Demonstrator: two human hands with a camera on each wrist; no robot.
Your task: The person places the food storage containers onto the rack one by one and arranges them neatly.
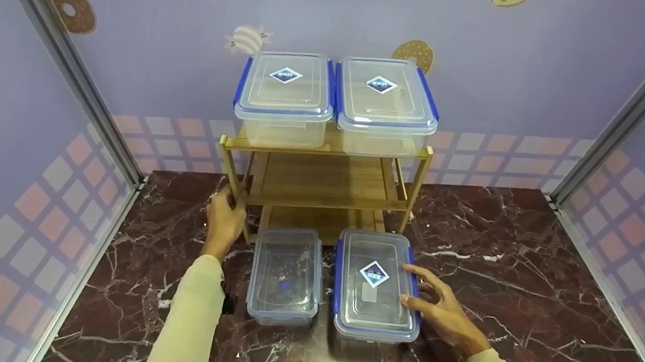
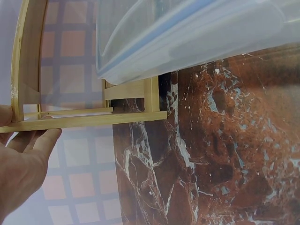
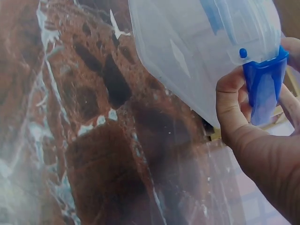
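In the head view my left hand (image 1: pixel 225 219) grips the front left leg of a wooden shelf rack (image 1: pixel 331 179). The left wrist view shows the thumb and fingers around that pale wooden post (image 2: pixel 84 122). My right hand (image 1: pixel 444 311) is at the right side of a clear plastic storage box (image 1: pixel 385 322) with a lid and blue side clips. Seen from the right wrist, its fingers and thumb curl around the blue clip (image 3: pixel 265 86). To the left of that box stands another clear box (image 1: pixel 282 306), with no blue clips showing.
Two more clear boxes with blue clips, a left one (image 1: pixel 286 96) and a right one (image 1: pixel 387 107), sit side by side on the rack's top. Below are wooden shelves. Purple patterned walls (image 1: pixel 178 70) enclose the dark red marbled surface (image 1: pixel 526 298) on three sides.
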